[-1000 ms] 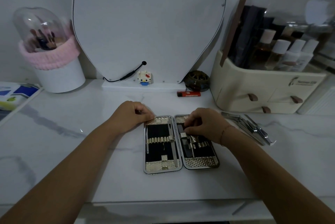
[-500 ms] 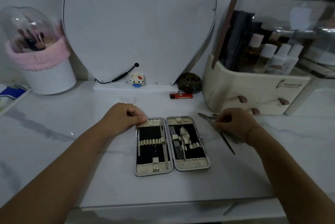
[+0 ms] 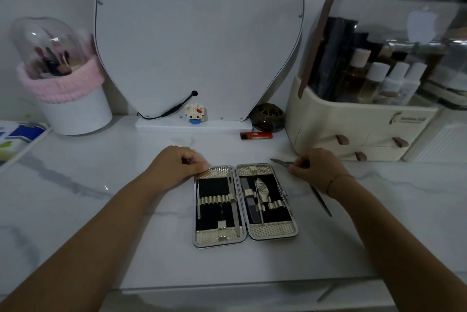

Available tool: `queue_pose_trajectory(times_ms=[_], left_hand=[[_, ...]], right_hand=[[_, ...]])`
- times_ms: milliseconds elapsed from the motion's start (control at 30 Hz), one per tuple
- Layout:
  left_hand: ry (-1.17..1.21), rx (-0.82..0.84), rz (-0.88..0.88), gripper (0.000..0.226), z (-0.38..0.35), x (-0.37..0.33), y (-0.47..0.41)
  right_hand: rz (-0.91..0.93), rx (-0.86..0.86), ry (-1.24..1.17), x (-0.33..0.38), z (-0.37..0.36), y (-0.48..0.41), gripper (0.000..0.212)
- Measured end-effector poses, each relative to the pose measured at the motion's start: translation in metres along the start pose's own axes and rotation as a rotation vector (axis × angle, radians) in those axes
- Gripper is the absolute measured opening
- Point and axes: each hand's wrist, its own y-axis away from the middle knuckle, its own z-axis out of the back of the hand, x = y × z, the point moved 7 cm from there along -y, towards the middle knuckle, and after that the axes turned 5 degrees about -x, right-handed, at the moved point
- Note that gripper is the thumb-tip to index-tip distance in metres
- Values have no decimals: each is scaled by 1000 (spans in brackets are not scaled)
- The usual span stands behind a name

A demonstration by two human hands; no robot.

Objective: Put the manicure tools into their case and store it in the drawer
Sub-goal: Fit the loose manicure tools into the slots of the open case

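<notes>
Case [image 3: 271, 231]: lies open on marble table [image 3: 121, 160], several tools [image 3: 262, 191] strapped inside.
Left hand [image 3: 174, 165]: fingers curled, knuckles on case's far-left corner.
Right hand [image 3: 317, 170]: pinches loose tool [image 3: 280, 161] (metal, slim) just right of case.

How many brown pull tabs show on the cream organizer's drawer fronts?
3: upper-left tab, upper-right tab, lower tab, all on the organizer front. Others may lie hidden.

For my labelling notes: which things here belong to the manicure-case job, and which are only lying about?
Job: open case; loose tools; left hand; right hand; organiser drawers.
Lying about: lighter; brick figure; brush holder; mirror; round dish.
</notes>
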Motion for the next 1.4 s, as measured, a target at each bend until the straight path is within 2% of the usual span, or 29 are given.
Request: queue_pose_trajectory(times_ms=[100, 167, 233, 267, 367, 467, 633, 767, 900, 1000, 1167, 1267, 1333, 1400], left_hand=[[13, 11, 0, 6, -2, 2, 1], [136, -19, 29, 3, -2, 0, 3], [238, -76, 47, 10, 0, -10, 4], [189, -93, 0, 14, 0, -21, 2], [49, 67, -75, 30, -20, -58, -1], [182, 268, 67, 31, -49, -74, 0], [369, 298, 270, 24, -71, -67, -7], [280, 343, 295, 27, -81, -64, -6], [405, 476, 335, 20, -91, -67, -3], [565, 377, 360, 17, -89, -73, -8], [673, 221, 346, 22, -87, -72, -10], [667, 146, 342, 15, -88, -66, -5], [611, 129, 319, 11, -89, -62, -3], [353, 98, 196, 15, -84, -62, -2]], right_hand=[[126, -37, 13, 19, 6, 5, 14], [231, -37, 23, 36, 7, 10, 14], [322, -25, 1, 53, 6, 16, 14], [350, -17, -19, 60, 6, 18, 12], [406, 8, -94, 79, 4, 26, 7], [435, 35, -223, 89, 6, 30, 2], [420, 29, -348, 80, 11, 29, 3], [470, -18, -427, 79, 21, 35, 4], [480, -37, -523, 79, 31, 35, 2], [384, -14, -643, 67, 27, 25, 9], [-32, 111, -1057, 36, -5, 9, 9], [-264, 225, -1394, 30, -25, 9, 14], [-314, 241, -1476, 27, -28, 9, 15], [-336, 233, -1505, 23, -30, 8, 17]])
